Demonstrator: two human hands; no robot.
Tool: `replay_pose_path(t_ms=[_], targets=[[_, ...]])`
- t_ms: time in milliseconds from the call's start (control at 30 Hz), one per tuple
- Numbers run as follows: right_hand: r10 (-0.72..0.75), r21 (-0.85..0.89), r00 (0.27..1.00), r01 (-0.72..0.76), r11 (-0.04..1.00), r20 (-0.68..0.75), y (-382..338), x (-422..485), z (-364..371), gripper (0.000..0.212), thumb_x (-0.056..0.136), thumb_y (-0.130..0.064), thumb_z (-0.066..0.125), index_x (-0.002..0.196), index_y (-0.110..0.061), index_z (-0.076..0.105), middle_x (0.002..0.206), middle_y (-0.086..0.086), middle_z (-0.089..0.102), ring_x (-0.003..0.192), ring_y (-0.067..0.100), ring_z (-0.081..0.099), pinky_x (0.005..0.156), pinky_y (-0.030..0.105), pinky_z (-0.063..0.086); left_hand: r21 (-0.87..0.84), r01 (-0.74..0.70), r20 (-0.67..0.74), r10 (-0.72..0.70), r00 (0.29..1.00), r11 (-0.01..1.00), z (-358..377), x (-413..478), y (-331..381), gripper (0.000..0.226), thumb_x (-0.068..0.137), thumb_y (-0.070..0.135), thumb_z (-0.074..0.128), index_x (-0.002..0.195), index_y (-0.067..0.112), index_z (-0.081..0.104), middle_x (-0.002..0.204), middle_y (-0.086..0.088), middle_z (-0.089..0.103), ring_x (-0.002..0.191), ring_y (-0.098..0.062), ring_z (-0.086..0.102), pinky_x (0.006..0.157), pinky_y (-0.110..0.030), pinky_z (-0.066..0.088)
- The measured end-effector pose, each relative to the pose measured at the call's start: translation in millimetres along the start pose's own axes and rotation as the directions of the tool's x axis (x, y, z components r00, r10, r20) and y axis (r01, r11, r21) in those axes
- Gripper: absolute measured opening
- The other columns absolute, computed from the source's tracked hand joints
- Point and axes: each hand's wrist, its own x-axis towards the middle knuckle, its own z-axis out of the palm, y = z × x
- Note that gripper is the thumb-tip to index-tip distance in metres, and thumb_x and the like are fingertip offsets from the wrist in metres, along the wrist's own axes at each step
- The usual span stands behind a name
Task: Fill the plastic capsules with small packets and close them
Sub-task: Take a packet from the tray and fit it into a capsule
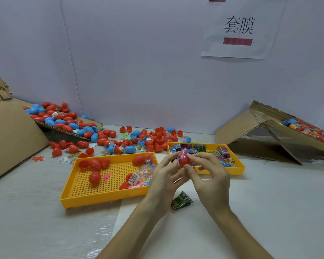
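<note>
- Both hands meet over the middle of the white table (273, 206), in front of the gap between two trays. The left hand (165, 174) and right hand (209, 176) each have a fingertip grip pinched onto one red egg-shaped plastic capsule half (184, 162).
- A pink crinkly film packet (183, 153) pokes out of the capsule's mouth, not yet tucked below the rim. The right fingertips seem to be pressing at it, though the exact contact is hard to make out.
- I judge the shell to be light, thin, stiff and smooth, so it may squirt out of a hard pinch. It is best held round its widest band, leaving the rim round and free.
- The packet looks soft and springy and will likely pop back up. It should be pushed down at its middle before the mating half goes on.
- Near left, a yellow perforated plastic tray (105, 200) holds loose red capsules and bright little trinkets.
- Far right, a yellow solid-walled tray (240, 170) is stocked with printed packets.
- A green printed foil packet (181, 200) lies on the table just near of the wrists.
- At far left, a heap of red and blue capsules (67, 124) spills off a cardboard flap.
</note>
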Motion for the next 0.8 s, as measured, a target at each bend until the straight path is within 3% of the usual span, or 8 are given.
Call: replay_pose_path(t_ms=[167,567,700,800], targets=[[-0.069,-0.024,0.997,0.070,0.997,0.028,1.8,-1.6,0.5,0.028,0.076,0.003,0.081,0.102,-0.005,0.078,0.097,0.003,0.069,0.093,0.005,0.062,0.081,0.011,0.049,0.009,-0.032,-0.058,0.032,0.998,0.999,-1.0,1.9,-2.3,0.030,0.095,0.022,0.063,0.123,0.012,0.064,0.118,-0.012,0.073,0.110,-0.026,0.070,0.084,-0.030,0.059],[-0.084,-0.032,0.996,0.085,0.996,0.015,1.4,-1.5,0.4,0.025,0.078,0.001,0.079,0.101,-0.009,0.078,0.099,0.005,0.069,0.091,0.015,0.065,0.079,0.015,0.051,-0.008,-0.023,-0.020,0.023,1.000,1.000,-1.8,0.9,-3.6,0.035,0.096,0.021,0.059,0.129,0.009,0.060,0.123,-0.015,0.070,0.114,-0.027,0.068,0.087,-0.031,0.058],[-0.056,-0.046,0.998,0.056,0.997,-0.006,-0.4,-1.1,1.0,0.033,0.078,-0.007,0.080,0.110,-0.010,0.075,0.102,-0.003,0.066,0.096,0.005,0.060,0.085,0.010,0.047,-0.001,-0.021,0.022,0.021,1.000,1.000,-0.6,-0.8,-2.1,0.032,0.104,0.020,0.048,0.133,0.009,0.056,0.123,-0.014,0.070,0.115,-0.025,0.068,0.088,-0.031,0.059],[-0.062,-0.031,0.998,0.062,0.998,-0.008,0.5,-0.8,-0.6,0.027,0.079,-0.009,0.079,0.106,-0.011,0.076,0.098,-0.003,0.069,0.095,0.005,0.063,0.085,0.014,0.049,-0.003,-0.015,0.013,0.015,1.000,1.000,2.0,-2.1,-0.9,0.030,0.103,0.020,0.049,0.131,0.018,0.058,0.122,-0.013,0.071,0.113,-0.026,0.069,0.087,-0.033,0.059]])
